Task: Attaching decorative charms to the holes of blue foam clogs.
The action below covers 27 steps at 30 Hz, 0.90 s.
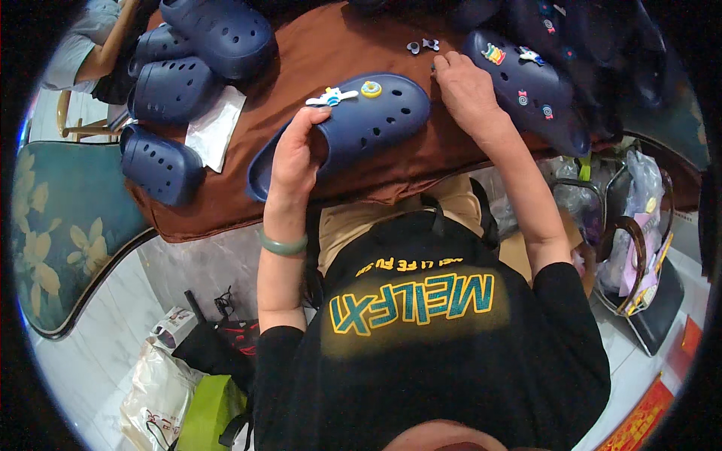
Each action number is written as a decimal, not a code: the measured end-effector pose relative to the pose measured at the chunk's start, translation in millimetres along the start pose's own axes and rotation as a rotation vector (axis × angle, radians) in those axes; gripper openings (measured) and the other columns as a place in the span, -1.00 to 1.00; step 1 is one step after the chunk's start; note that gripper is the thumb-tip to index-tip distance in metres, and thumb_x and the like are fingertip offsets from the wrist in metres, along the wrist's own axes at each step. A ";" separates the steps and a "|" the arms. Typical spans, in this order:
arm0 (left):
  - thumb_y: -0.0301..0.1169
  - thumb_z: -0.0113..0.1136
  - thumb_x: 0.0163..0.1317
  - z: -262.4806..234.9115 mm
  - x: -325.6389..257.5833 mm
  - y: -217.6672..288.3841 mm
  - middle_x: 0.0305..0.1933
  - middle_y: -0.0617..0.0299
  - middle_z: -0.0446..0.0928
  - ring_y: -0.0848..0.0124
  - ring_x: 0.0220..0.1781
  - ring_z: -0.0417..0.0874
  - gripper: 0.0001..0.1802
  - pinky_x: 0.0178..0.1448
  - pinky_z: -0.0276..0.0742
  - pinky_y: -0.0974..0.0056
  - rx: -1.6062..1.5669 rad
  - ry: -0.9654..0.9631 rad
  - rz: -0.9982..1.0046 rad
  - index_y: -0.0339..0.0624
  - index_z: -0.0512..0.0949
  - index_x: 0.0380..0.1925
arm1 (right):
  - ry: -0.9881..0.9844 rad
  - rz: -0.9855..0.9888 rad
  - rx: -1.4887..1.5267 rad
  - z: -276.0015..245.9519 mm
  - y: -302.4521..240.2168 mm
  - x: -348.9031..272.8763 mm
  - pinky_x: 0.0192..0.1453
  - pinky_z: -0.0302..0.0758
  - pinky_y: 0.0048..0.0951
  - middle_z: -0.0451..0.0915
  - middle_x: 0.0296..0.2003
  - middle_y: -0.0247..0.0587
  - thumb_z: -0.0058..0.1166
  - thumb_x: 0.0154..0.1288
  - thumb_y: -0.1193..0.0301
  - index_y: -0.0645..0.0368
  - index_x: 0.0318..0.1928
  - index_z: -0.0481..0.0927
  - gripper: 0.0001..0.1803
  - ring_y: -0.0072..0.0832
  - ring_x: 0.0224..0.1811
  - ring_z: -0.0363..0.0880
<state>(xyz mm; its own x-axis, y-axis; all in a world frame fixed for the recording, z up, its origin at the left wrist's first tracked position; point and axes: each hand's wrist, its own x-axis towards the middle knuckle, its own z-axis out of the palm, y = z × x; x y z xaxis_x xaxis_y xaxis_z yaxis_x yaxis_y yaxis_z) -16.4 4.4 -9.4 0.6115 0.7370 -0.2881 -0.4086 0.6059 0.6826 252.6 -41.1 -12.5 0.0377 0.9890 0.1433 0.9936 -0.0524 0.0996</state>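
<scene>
While the left hand [293, 154] grips the clog [387, 113], the right hand [468, 92] curls beside loose charms [430, 44], contents unclear; firm support underneath should aid fitting.

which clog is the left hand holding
The left hand holds the middle clog, bearing a doughnut charm and a white charm; left-side clogs show none, the clog by the right hand four.
</scene>
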 end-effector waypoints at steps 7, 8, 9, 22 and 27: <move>-0.40 -0.03 0.29 5.9 -6.3 3.1 -0.08 0.13 0.59 0.35 -0.01 0.59 -0.70 0.19 0.42 0.27 -0.060 0.008 -0.035 -0.36 0.50 -0.08 | 0.122 -0.067 0.744 -28.8 -12.3 -28.5 -0.09 0.55 -0.28 0.54 -0.21 -0.06 0.10 0.25 0.46 0.23 -0.14 0.49 -0.81 -0.18 -0.12 0.57; -0.40 -0.03 0.29 6.1 -6.8 3.1 -0.08 0.13 0.59 0.35 -0.01 0.59 -0.70 0.19 0.42 0.27 -0.063 0.010 -0.036 -0.36 0.50 -0.08 | 0.152 -0.082 0.840 -35.2 -20.2 -35.1 -0.08 0.53 -0.27 0.54 -0.20 -0.05 0.12 0.22 0.50 0.24 -0.09 0.48 -0.76 -0.15 -0.13 0.56; -0.39 -0.03 0.30 6.2 -7.0 2.6 -0.09 0.13 0.59 0.35 -0.02 0.59 -0.70 0.18 0.42 0.27 -0.041 0.014 -0.013 -0.36 0.50 -0.07 | 0.182 -0.098 0.937 -39.7 -28.3 -41.2 -0.08 0.52 -0.25 0.53 -0.19 -0.04 0.15 0.19 0.53 0.25 -0.05 0.47 -0.70 -0.12 -0.13 0.55; -0.27 0.00 0.37 10.7 -2.5 -0.8 -0.02 0.11 0.58 0.39 0.02 0.58 -0.64 0.19 0.41 0.30 0.159 0.084 0.119 -0.31 0.49 0.01 | 0.519 -0.348 0.538 -31.2 -98.5 -62.4 -0.14 0.45 -0.31 0.51 -0.29 -0.25 0.20 -0.03 0.48 0.19 -0.03 0.59 -0.56 -0.33 -0.24 0.49; -0.14 -0.09 0.43 16.8 -17.5 -9.6 -0.45 0.06 0.52 0.36 -0.40 0.55 -0.54 -0.21 0.39 0.24 0.776 0.251 0.321 -0.37 0.56 -0.32 | 0.285 -0.354 0.116 -54.5 -117.3 -86.3 0.09 0.32 -0.21 0.42 -0.17 -0.12 -0.02 0.07 0.38 0.44 0.09 0.48 -0.45 -0.26 -0.03 0.38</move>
<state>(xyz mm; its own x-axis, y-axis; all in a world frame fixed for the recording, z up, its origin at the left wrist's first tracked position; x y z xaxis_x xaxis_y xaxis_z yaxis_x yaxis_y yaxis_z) -11.8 -19.3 0.4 0.3413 0.9365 -0.0807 0.0969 0.0503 0.9940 127.0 -127.8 17.1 -0.3204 0.8647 0.3868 0.9460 0.3134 0.0829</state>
